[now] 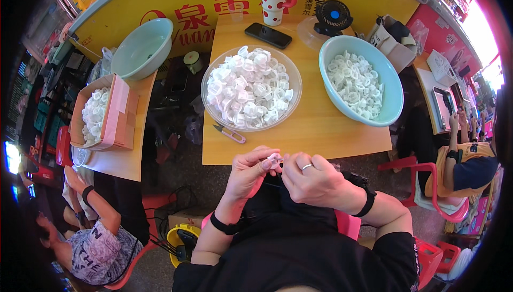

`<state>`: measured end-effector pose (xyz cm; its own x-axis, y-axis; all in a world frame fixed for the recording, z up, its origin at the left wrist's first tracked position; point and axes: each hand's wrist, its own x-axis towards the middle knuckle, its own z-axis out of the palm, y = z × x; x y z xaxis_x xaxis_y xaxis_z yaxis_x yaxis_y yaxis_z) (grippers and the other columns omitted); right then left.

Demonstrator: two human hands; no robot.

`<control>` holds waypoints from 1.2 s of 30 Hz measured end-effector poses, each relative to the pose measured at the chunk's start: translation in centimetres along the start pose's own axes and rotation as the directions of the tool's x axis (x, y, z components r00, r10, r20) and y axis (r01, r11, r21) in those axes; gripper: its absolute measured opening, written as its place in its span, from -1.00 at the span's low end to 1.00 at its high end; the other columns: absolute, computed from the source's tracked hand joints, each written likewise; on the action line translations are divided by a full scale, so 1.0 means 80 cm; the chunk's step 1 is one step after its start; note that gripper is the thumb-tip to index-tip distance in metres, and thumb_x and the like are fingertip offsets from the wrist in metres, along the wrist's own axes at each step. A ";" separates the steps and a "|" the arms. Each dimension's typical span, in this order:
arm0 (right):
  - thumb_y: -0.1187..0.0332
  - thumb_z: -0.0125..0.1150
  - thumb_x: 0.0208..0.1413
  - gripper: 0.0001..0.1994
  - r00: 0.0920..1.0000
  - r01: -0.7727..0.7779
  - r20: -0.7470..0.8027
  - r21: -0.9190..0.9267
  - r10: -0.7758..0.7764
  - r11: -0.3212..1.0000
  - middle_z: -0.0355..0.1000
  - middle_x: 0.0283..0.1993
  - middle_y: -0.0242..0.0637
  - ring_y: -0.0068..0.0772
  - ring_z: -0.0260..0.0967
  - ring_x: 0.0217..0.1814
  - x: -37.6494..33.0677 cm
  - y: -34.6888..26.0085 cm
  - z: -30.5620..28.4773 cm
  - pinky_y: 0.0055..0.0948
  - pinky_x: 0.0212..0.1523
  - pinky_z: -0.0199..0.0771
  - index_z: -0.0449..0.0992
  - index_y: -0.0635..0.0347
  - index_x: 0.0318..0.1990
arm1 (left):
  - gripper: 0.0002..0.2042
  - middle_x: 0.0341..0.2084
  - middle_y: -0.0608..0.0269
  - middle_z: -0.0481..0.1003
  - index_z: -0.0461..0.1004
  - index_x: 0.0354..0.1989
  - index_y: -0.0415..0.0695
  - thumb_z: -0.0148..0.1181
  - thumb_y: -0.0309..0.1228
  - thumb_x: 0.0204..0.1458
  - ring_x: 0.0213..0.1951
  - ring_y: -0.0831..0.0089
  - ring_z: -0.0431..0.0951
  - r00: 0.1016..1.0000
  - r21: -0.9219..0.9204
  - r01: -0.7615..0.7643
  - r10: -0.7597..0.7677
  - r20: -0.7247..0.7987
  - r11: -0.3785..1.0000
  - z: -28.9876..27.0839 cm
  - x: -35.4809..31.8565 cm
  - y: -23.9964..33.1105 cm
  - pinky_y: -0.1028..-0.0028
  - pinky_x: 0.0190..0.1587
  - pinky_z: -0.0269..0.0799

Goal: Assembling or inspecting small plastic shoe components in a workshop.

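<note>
Just off the table's near edge, my left hand (247, 173) pinches a small white plastic ring-like piece (274, 159) between thumb and fingers. My right hand (314, 178), wearing a ring, is closed right beside the piece; whatever its fingertips grip is hidden. Beyond my hands a clear round bowl (205, 105) is heaped with similar white pieces (247, 86). To its right stands a pale blue basin (394, 95) holding more translucent white pieces (355, 83). Small pink-handled thread snips (231, 133) lie on the table in front of the clear bowl.
On the wooden table (299, 145) are a black phone (268, 35), a red-dotted tumbler (274, 0) and a small black fan (333, 16). A side table at left bears a cardboard box (120, 113) and an empty basin (143, 51). People sit at both sides.
</note>
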<state>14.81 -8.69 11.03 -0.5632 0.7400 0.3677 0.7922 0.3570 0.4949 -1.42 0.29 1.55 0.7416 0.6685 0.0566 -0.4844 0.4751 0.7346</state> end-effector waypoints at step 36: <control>0.56 0.14 -0.21 -0.71 0.821 -0.542 0.264 0.642 0.507 0.543 0.34 -0.47 -0.20 -0.15 0.40 -0.48 -0.025 -0.025 0.017 -0.27 -0.49 0.38 0.47 0.27 -0.21 | -0.76 -0.24 0.17 0.49 0.48 -0.02 -0.32 0.10 -0.54 0.14 -0.27 0.41 0.55 0.993 -0.074 -0.005 -0.003 -0.118 0.997 0.010 0.003 -0.003 0.56 -0.22 0.44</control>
<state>14.70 -10.08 8.25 0.0012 0.9388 0.3443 0.8861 0.1586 -0.4356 -0.74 -0.10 1.93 0.6834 0.7296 -0.0260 -0.5214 0.5126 0.6821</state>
